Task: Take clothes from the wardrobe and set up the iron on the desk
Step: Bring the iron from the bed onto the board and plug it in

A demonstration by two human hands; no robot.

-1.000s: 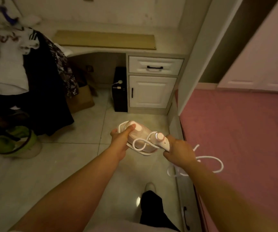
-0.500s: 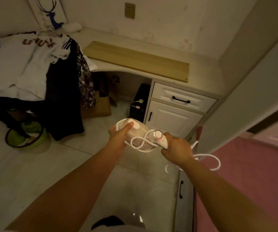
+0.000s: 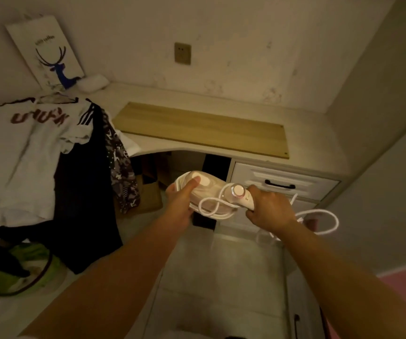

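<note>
I hold a small white and pink iron in both hands, in the air in front of the desk. My left hand grips its front end, thumb on top. My right hand is closed on the handle behind the round dial. The white cord loops around the iron and dangles to the right of my right hand. A white T-shirt with red lettering, dark clothes and a patterned garment lie draped over the desk's left part.
A pale wooden board lies on the desktop. A wall socket sits above it. A deer picture leans in the corner. Drawers are under the desk's right end. A green basin stands on the floor at left.
My view has lifted and moved closer to the desk, so the wall and socket now show. Both hands keep the same hold on the iron, which has come nearer to the desk edge.
</note>
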